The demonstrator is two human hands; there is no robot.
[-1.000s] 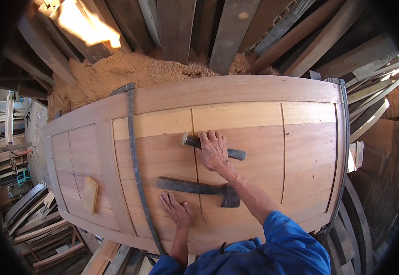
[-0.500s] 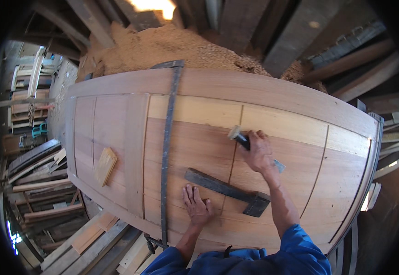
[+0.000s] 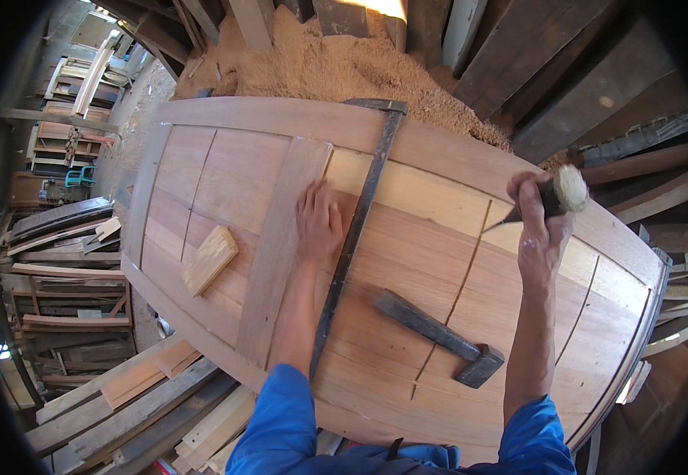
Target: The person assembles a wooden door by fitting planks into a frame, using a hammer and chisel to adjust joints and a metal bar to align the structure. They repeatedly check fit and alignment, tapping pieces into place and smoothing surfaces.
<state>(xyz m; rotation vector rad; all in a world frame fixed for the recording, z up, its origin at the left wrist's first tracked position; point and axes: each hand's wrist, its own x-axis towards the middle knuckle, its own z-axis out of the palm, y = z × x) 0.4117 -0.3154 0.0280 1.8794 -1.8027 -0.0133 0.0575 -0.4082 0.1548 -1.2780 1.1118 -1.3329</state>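
Note:
A large wooden panelled door [image 3: 407,261] lies flat in front of me. My right hand [image 3: 540,226] is wrapped round a chisel [image 3: 551,198], raised over the door's far right part. The chisel's pale, worn handle end points right and its dark blade left. My left hand [image 3: 318,222] rests with loosely bent fingers on the door, beside a wide crosspiece [image 3: 280,245], and appears to hold nothing. A dark hammer [image 3: 439,332] lies on the panels between my arms. Just right of my left hand, a long metal bar clamp [image 3: 360,214] spans the door.
A wooden block [image 3: 210,261] lies on the door's left panels. Sawdust [image 3: 336,71] is heaped beyond the far edge, with thick planks [image 3: 534,55] leaning there. Timber boards [image 3: 146,404] lie at lower left, and stacked wood [image 3: 67,293] stands further left.
My left hand has moved from the near panels to the far side, left of the clamp. My right hand has lifted the chisel and swung right. The view has shifted.

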